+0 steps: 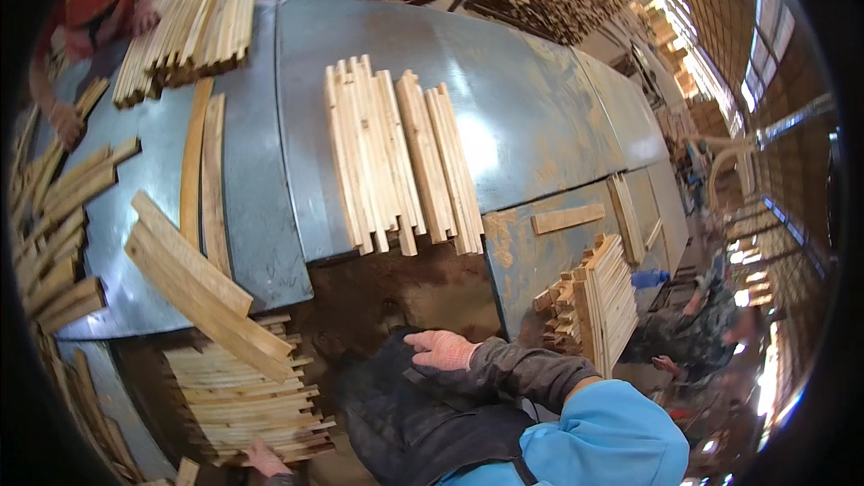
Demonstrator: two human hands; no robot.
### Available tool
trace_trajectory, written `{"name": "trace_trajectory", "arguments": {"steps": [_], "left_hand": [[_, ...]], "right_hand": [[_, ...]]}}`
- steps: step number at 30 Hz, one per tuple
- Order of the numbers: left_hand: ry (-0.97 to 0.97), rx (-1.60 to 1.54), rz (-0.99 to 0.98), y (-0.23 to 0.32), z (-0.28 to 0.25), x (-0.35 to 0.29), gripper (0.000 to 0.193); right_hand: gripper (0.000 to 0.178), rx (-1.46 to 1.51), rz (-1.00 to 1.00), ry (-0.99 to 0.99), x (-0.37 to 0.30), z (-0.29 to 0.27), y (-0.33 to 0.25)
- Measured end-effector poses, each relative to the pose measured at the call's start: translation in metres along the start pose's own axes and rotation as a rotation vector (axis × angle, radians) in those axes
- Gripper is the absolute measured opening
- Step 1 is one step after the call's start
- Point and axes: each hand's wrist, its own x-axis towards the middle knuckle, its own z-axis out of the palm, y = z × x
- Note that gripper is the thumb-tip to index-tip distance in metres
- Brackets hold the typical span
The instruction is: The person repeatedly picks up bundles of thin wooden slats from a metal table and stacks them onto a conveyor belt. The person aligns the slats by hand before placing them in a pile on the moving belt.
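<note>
My right hand (443,349), in a pinkish work glove, is in front of my dark apron (396,414). Its fingers stretch loosely to the left and hold nothing that I can see. Down at the lower edge, my left hand (267,459) touches the near end of a stack of pale wooden strips (243,391). Its fingers are small and partly lost against the wood, so their grip is unclear. Two wider wooden boards (202,292) lie slantwise from the metal table onto that stack, beyond my left hand.
Bundled wooden strips (369,153) lie on the metal table (513,90). Another bundle (193,31) sits far left by a co-worker's hands (67,124). Loose strips (67,207) crowd the left edge. A stack (603,301) stands right, near another person (697,333).
</note>
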Motion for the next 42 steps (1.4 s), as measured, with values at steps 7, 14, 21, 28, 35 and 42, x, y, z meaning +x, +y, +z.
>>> {"name": "trace_trajectory", "arguments": {"steps": [7, 14, 21, 28, 35, 42], "left_hand": [[-0.751, -0.086, 0.579, 0.288, 0.117, -0.301, 0.025], [-0.581, 0.294, 1.205, 0.424, 0.328, -0.341, 0.068], [-0.345, 0.828, 1.228, 0.501, 0.467, -0.349, 0.086], [-0.261, 0.899, 1.177, 0.517, 0.484, -0.357, 0.094], [-0.849, 0.072, 0.692, 0.502, 0.473, -0.39, 0.097], [-0.993, -0.208, 0.456, 0.419, 0.43, -0.452, 0.09]], "right_hand": [[0.068, 0.314, -0.065, 0.763, 0.013, -0.122, 0.067], [0.078, 0.212, 0.22, 0.902, 0.116, -0.284, 0.121], [0.083, 0.278, 0.274, 0.695, 0.216, -0.347, 0.07], [0.079, 0.152, 0.093, 0.687, 0.247, -0.373, 0.055], [0.076, 0.135, 0.148, 0.696, 0.249, -0.37, 0.028], [0.068, 0.185, 0.148, 0.66, 0.198, -0.345, 0.077]]}}
